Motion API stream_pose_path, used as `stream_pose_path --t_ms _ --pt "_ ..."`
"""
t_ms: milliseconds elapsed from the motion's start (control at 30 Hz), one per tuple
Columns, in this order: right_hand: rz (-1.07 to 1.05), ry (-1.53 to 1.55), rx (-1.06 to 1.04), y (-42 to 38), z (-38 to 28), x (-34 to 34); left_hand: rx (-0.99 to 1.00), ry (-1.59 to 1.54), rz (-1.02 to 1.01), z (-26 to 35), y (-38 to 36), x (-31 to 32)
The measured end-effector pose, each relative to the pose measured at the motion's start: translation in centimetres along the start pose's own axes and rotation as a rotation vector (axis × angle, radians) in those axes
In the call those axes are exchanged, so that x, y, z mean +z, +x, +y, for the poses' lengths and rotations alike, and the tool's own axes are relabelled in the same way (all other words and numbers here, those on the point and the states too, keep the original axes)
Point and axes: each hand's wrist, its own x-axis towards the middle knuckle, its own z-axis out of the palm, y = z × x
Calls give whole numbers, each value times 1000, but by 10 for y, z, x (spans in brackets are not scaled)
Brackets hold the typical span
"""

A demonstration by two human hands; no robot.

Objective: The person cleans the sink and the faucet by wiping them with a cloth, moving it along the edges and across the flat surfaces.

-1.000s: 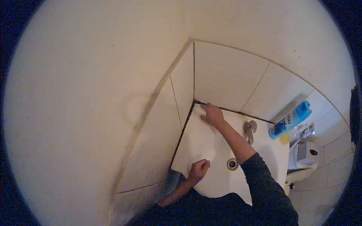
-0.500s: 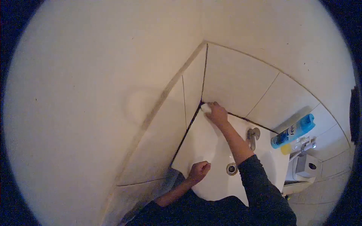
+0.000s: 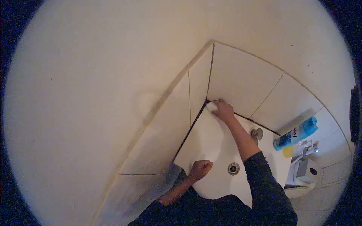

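At the back corner of the white sink (image 3: 215, 177), my right hand (image 3: 223, 111) presses a white piece (image 3: 212, 106), perhaps a cloth or sponge, against the surface beside the dark joint along the wall. Its fingers are bent round the piece. My left hand (image 3: 200, 169) is closed in a fist over the sink's front left part; whether it holds anything is hidden. The drain (image 3: 233, 168) lies to the right of my left hand. A metal tap (image 3: 257, 134) stands at the back edge, right of my right forearm.
A blue spray can (image 3: 296, 133) stands at the sink's right back edge, with a bottle holding yellow liquid (image 3: 288, 151) next to it. Beyond are a white box with a dark oval opening (image 3: 309, 171) and a chrome fitting (image 3: 311, 150). Tiled walls enclose the left and back.
The whole view has shifted slightly, with the sink a little farther right. My right hand stays at the corner with the white piece; my left hand remains closed.
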Motion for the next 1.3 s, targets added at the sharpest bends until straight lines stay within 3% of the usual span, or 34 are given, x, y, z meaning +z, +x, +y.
stream_pose_path --t_ms 67,167,267,367,467,567,667,733,767,833,967,1033,1100,1167,1233,1300 --pt "96 -2 39 4 1 10 55 2 26 1 0 0" --pt "12 -9 -60 3 2 7 -31 -23 16 5 -2 -3" --pt "-84 53 -128 3 7 -7 34 -55 65 2 -2 1" --pt "41 -27 18 -1 -10 0 11 -1 46 -1 0 1" --pt "-82 38 -133 -9 -4 -7 13 -38 75 0 -1 1" --pt "-123 4 -2 -11 -4 -15 24 -5 83 -2 -2 4" --pt "21 -37 51 -16 -9 4 2 -1 99 1 -2 3" --pt "-151 105 -296 -24 -10 2 14 13 96 1 -1 2" --pt "-158 102 -300 -25 -9 0 10 8 100 1 -3 4" --pt "-97 18 -141 -25 -10 -7 -20 28 96 9 -3 -1" --pt "-70 -51 -31 -43 -39 0 -16 14 100 0 -2 3" --pt "-220 20 -232 -53 -43 -6 31 44 125 -4 -1 5" --pt "-119 79 -294 -44 -27 2 37 36 139 -4 -1 7" --pt "-84 -1 -35 -41 -31 -4 45 30 154 0 -3 6" --pt "-68 -29 -14 -52 -42 2 2 -16 112 -1 -1 4" --pt "-122 24 -291 -69 -49 3 -23 -9 95 -2 -1 5"
